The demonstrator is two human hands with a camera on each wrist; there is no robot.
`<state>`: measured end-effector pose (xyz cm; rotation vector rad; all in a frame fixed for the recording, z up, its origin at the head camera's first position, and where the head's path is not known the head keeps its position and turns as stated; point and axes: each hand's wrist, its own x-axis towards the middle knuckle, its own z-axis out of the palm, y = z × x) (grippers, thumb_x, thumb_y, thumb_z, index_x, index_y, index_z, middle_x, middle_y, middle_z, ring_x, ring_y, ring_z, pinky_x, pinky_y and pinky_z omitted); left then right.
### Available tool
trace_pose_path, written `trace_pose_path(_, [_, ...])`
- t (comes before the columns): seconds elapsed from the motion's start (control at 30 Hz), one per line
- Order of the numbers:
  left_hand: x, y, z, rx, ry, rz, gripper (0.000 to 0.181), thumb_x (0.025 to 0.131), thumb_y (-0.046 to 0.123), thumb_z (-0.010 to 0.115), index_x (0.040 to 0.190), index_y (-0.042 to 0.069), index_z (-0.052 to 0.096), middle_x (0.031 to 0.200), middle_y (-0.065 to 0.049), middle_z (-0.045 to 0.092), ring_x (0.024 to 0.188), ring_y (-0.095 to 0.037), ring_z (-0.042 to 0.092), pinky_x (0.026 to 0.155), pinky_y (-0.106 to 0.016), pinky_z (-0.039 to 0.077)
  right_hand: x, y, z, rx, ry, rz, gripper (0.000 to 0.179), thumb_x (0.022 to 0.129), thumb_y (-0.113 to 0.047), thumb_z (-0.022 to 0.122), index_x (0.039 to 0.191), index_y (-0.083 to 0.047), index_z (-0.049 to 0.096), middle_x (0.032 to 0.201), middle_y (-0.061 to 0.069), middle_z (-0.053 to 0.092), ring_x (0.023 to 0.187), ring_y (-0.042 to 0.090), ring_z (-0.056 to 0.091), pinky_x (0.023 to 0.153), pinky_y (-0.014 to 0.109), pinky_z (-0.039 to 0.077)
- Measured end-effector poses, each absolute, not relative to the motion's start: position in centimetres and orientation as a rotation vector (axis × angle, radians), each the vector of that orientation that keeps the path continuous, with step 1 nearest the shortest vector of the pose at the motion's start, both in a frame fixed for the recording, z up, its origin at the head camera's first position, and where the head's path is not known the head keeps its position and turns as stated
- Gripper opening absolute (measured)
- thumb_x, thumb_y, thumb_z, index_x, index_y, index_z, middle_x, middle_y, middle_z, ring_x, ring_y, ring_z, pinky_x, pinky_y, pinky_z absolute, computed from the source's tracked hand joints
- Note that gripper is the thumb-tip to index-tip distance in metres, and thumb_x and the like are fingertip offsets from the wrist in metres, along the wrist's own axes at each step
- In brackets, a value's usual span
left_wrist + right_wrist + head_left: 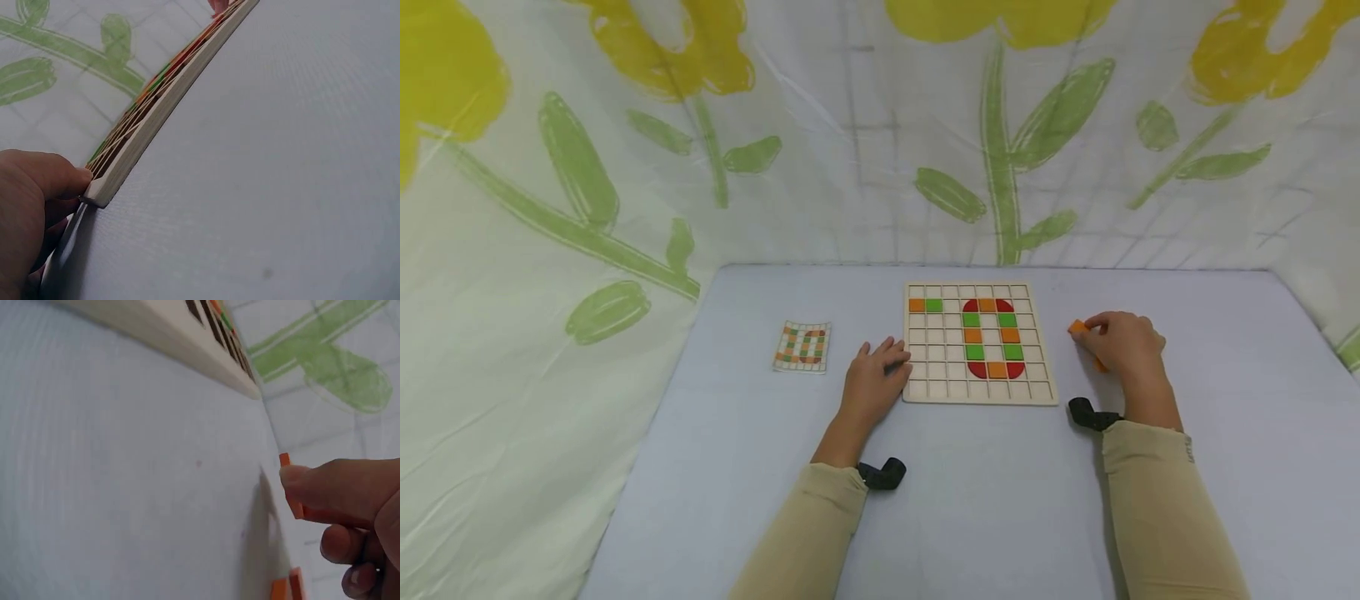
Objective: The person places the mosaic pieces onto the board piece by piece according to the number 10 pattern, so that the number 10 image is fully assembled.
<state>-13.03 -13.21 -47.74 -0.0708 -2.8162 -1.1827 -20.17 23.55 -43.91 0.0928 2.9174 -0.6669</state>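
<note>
A wooden grid board [936, 389] lies flat on the table, with red, green and orange tiles set in some of its squares. Two of these, an orange tile [917, 306] and a green tile [934, 306], sit side by side near its upper left corner. My left hand [871, 382] rests at the board's left edge, its thumb [69, 178] touching the corner in the left wrist view. To the right of the board, my right hand [1126, 343] pinches an orange tile [290, 494] between thumb and forefinger, above the tabletop.
More orange tiles [284, 587] lie on the table under the right hand, partly hidden. Left of the board is a small pattern card [802, 347] printed with a coloured grid. A white curtain [820, 167] with painted flowers stands behind the table.
</note>
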Motion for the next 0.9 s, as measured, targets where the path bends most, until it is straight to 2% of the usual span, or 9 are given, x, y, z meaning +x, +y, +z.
trace_pose_path(0.1, [-13.1,-13.3,-47.7,-0.082,-2.813,-1.162,0.023,0.092,0.022,0.069,0.113,0.012,0.074,0.133,-0.001,0.063,0.136,-0.017,0.050,0.124,-0.041,0.021,-20.4,22.0,-43.4,-0.004,2.940,-0.739,0.040,0.093,-0.034,0.063,0.118,-0.003,0.067,0.094,0.016,0.059,0.088,0.034,0.049,0.064,0.039,0.040])
trace_pose_path(0.2, [-13.1,-13.4,-47.6,-0.079,-2.803,-1.153,0.023,0.092,0.022,0.069,0.112,0.012,0.075,0.133,-0.001,0.064,0.135,-0.017,0.050,0.124,-0.041,0.021,-21.1,19.1,-42.7,-0.241,2.956,-0.756,0.038,0.092,-0.033,0.067,0.114,-0.003,0.071,0.087,0.013,0.060,0.080,0.027,0.049,0.060,0.033,0.040])
trace_pose_path(0.33, [-13.0,-13.3,-47.6,-0.070,-2.795,-1.182,0.023,0.092,0.022,0.069,0.111,0.012,0.075,0.132,-0.001,0.064,0.135,-0.017,0.050,0.124,-0.041,0.021,-21.8,14.1,-41.7,-0.518,2.916,-0.681,0.033,0.091,-0.030,0.069,0.113,-0.005,0.073,0.083,0.009,0.063,0.080,0.027,0.052,0.069,0.041,0.042])
trace_pose_path(0.47, [-12.8,-13.1,-47.7,-0.059,-2.802,-1.213,0.023,0.092,0.023,0.069,0.111,0.012,0.075,0.132,0.000,0.064,0.135,-0.015,0.050,0.124,-0.039,0.020,-22.5,10.2,-41.5,-0.644,2.847,-0.586,0.031,0.091,-0.029,0.070,0.115,-0.010,0.073,0.096,0.008,0.069,0.090,0.028,0.058,0.083,0.055,0.045])
trace_pose_path(0.63, [-12.7,-13.1,-48.0,-0.061,-2.808,-1.229,0.022,0.092,0.023,0.068,0.111,0.012,0.075,0.132,-0.001,0.064,0.134,-0.016,0.051,0.124,-0.041,0.020,-23.5,7.3,-42.2,-0.640,2.806,-0.491,0.029,0.091,-0.030,0.069,0.115,-0.014,0.073,0.114,0.007,0.071,0.098,0.027,0.063,0.094,0.060,0.043])
trace_pose_path(0.9, [-12.8,-13.1,-47.6,-0.091,-2.806,-1.196,0.023,0.093,0.023,0.068,0.111,0.011,0.075,0.131,-0.001,0.064,0.134,-0.016,0.051,0.123,-0.042,0.021,-24.5,5.7,-42.9,-0.591,2.818,-0.430,0.029,0.092,-0.033,0.068,0.116,-0.016,0.073,0.118,0.004,0.070,0.108,0.030,0.062,0.100,0.063,0.041])
